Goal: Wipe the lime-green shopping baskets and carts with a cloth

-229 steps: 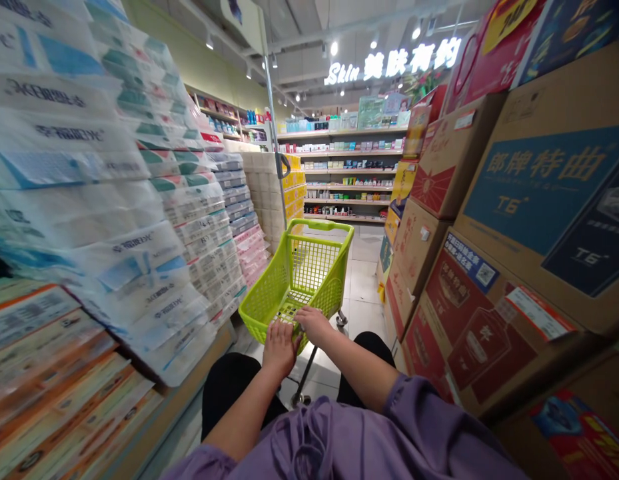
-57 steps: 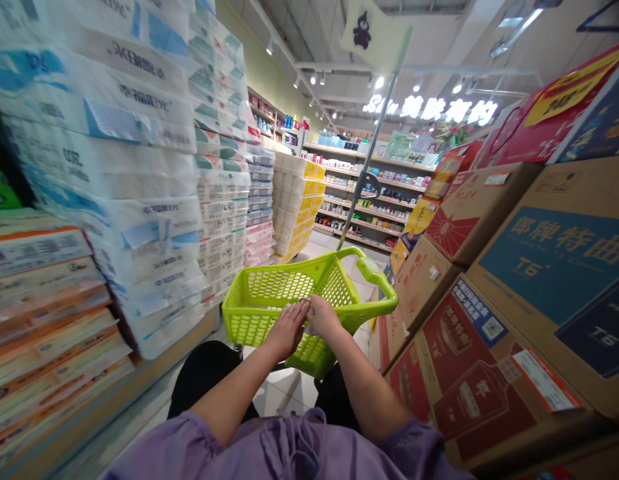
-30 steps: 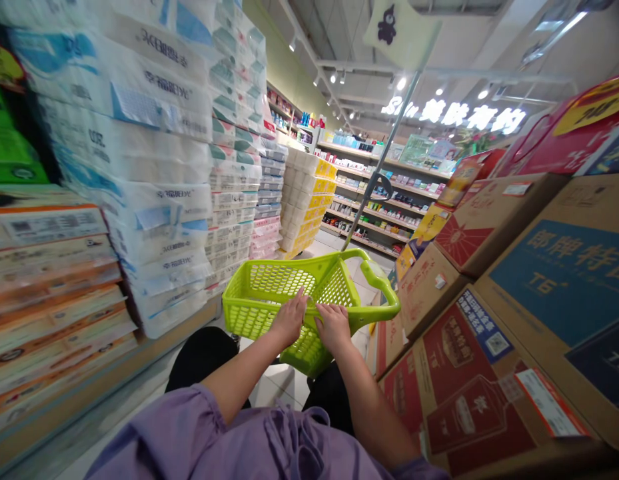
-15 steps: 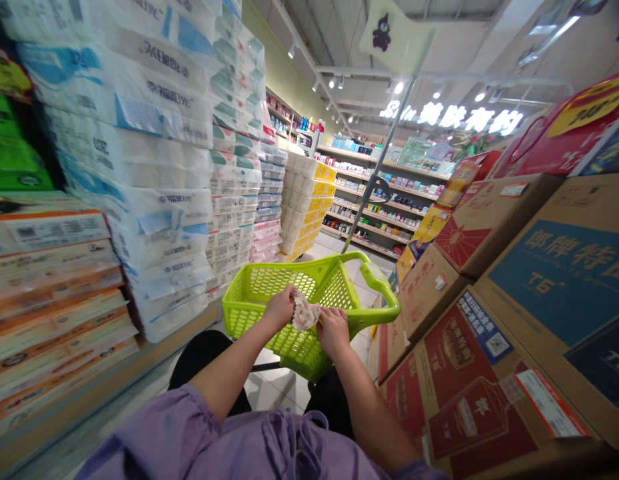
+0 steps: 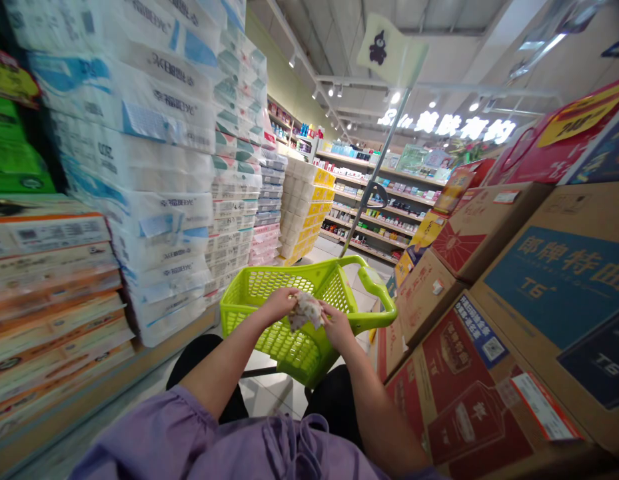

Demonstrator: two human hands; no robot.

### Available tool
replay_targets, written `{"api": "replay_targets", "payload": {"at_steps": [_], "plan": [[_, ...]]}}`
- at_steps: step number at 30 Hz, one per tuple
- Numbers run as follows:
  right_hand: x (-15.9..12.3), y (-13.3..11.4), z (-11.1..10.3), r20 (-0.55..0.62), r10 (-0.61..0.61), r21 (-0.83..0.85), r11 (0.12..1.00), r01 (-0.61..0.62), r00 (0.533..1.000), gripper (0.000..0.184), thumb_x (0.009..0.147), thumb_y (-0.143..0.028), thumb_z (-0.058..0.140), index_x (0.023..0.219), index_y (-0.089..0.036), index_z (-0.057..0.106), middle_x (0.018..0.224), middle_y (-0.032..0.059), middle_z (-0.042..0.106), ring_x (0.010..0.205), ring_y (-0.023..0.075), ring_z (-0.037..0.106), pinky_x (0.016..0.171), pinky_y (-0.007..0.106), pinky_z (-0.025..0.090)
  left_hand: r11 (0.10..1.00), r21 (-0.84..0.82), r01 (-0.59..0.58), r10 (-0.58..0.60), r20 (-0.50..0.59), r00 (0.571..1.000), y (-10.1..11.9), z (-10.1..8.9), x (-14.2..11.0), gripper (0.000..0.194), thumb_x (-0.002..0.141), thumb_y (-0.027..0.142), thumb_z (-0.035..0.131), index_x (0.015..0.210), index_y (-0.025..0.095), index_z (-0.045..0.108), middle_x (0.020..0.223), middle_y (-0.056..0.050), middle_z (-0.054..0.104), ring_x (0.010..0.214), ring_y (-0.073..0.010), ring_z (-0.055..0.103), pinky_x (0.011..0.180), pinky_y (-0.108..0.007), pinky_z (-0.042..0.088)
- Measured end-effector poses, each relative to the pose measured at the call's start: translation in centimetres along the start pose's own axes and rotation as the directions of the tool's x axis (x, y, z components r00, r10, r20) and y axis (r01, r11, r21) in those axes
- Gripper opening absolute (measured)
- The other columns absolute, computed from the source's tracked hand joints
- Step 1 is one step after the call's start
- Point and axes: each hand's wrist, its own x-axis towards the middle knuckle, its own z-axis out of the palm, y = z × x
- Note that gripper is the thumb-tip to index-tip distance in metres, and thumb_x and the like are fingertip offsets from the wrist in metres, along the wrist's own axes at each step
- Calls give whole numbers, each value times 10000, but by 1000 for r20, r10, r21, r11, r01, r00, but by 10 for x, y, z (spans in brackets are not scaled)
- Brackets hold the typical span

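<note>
A small crumpled piece of pale patterned cloth (image 5: 306, 311) is held between my two hands in front of me. My left hand (image 5: 280, 304) pinches its left edge, and my right hand (image 5: 338, 327) grips the right edge with the fingertips. Under the cloth stands a bright green plastic shopping basket (image 5: 262, 272) with lattice sides. Its looped handle (image 5: 378, 283) is on the right. What the basket holds, if anything, cannot be made out behind my hands.
Tall stacks of tissue packs (image 5: 164, 160) rise on the left. Printed cardboard cartons (image 5: 489, 347) are piled close on the right. A pole (image 5: 374, 173) with a bear flag stands beyond the basket, before stocked shelves (image 5: 364, 193). My knees are just below the basket.
The cloth is spread wider between my hands, and my fingers have shifted along its edges. My hands have moved slightly apart, while the basket stays in front of me.
</note>
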Motion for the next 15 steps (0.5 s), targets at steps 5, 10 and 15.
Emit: {"api": "replay_targets", "payload": {"at_steps": [5,10,15], "plan": [[15,-2,-17,-98,206,447,883,-142,974,403,717,-600,592,665,-201,564,594,-8,613,536,142,545,530,261,446,999,-34,2,-9,-195,981,0,-29,4,290,753,272,462,860,162,709,880,-61,728,833,-220,641,776,-314,477],[17,-9,-25,-19,285,540,810,-230,958,469,624,-520,720,946,-194,621,545,-60,587,406,98,462,388,208,328,989,-145,37,-67,-202,977,-3,-41,-5,283,768,343,506,884,168,697,764,-36,702,774,-206,635,712,-293,479],[15,-14,-23,18,363,558,770,-310,932,352,606,-504,724,732,-192,621,549,-40,604,450,120,548,450,239,447,966,-252,50,-100,-190,977,-6,-38,-13,304,752,422,557,843,162,685,778,-35,696,781,-196,619,659,-258,467]]}}
